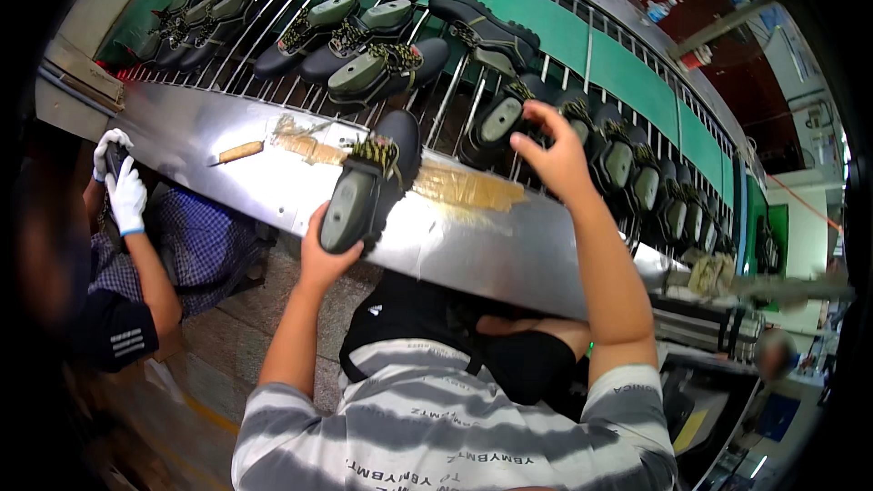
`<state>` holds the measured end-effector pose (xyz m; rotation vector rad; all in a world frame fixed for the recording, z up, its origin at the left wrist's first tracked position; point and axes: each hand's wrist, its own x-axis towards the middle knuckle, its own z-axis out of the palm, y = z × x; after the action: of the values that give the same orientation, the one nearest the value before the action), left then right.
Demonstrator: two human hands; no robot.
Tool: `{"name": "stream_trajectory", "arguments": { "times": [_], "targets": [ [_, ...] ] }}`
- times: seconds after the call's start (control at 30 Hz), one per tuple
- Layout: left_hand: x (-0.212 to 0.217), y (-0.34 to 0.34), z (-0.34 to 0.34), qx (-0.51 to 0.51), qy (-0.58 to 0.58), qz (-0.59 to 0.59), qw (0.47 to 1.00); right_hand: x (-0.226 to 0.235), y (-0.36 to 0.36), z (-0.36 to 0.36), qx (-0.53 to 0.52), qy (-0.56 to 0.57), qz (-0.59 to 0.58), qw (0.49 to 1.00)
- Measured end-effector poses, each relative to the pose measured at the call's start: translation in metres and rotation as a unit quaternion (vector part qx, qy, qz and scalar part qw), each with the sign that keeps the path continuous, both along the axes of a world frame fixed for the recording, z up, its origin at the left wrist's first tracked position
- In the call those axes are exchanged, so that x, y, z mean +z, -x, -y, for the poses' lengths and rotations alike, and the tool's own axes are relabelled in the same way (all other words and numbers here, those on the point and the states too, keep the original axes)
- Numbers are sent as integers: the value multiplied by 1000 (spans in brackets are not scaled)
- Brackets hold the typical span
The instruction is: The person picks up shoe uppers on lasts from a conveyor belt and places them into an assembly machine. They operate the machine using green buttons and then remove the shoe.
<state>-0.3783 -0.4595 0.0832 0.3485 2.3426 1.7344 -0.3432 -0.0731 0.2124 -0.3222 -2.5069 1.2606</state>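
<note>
Left grip (325, 255) clasps shoe (371, 180) — right (555, 153) reaching out.

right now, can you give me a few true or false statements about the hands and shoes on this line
1. The left hand holds a dark shoe by its heel end. True.
2. The right hand rests flat on the metal ledge. False: it is raised over the rack, at a shoe there.
3. The rack is bare. False: many dark shoes lie along it.
4. A nearby person wears white gloves. True.
5. The held shoe is bright red. False: it is black with a grey-green insole.
</note>
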Motion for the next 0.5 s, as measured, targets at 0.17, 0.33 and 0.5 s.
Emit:
{"name": "stream_trajectory", "arguments": {
  "times": [0.17,0.33,0.5],
  "targets": [
    [-77,-3,2,-11,-10,-231,973,-63,194,-82,-84,-197,52,975],
    [-66,-3,14,-79,71,-121,987,-133,350,-130,-94,-363,106,921],
    [-47,-8,17,-68,80,-43,994,-140,386,-114,-109,-350,209,907]
  ]
}}
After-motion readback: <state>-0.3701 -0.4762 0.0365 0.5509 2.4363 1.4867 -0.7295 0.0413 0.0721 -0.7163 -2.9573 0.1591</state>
